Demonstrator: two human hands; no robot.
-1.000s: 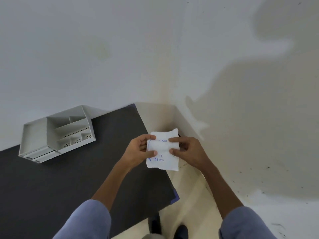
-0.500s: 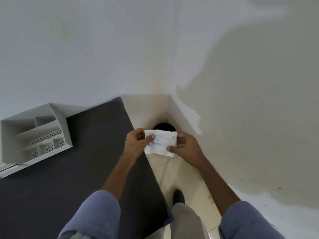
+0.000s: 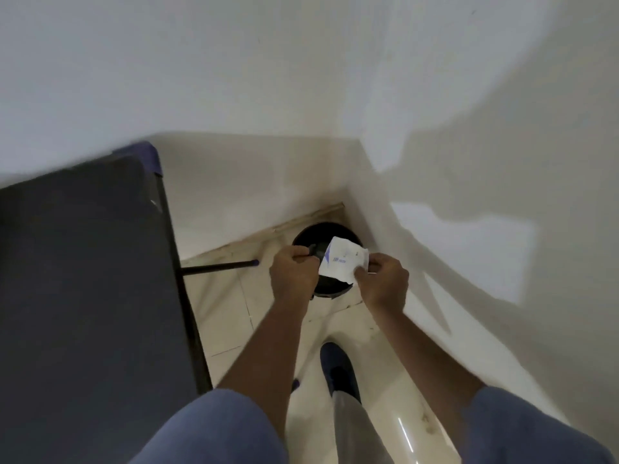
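Observation:
A white paper packet (image 3: 343, 264) with blue print hangs crumpled and tilted above a round black bin (image 3: 323, 233) that stands on the floor in the corner of the room. My right hand (image 3: 382, 279) pinches the packet's lower right edge. My left hand (image 3: 294, 272) is curled at the packet's left edge and seems to pinch it there; the contact is small and hard to make out. Both hands hover over the bin's opening and hide part of it.
A dark table top (image 3: 83, 279) fills the left side, with a black leg brace (image 3: 217, 266) sticking out below it. Pale walls meet behind the bin. My dark shoe (image 3: 338, 366) stands on the tiled floor (image 3: 227, 313) between table and right wall.
I have stepped right, off the table, to the bin in the corner. Both hands carried the packet over the bin, and it is more crumpled and tilted. The grey organiser tray has left the view.

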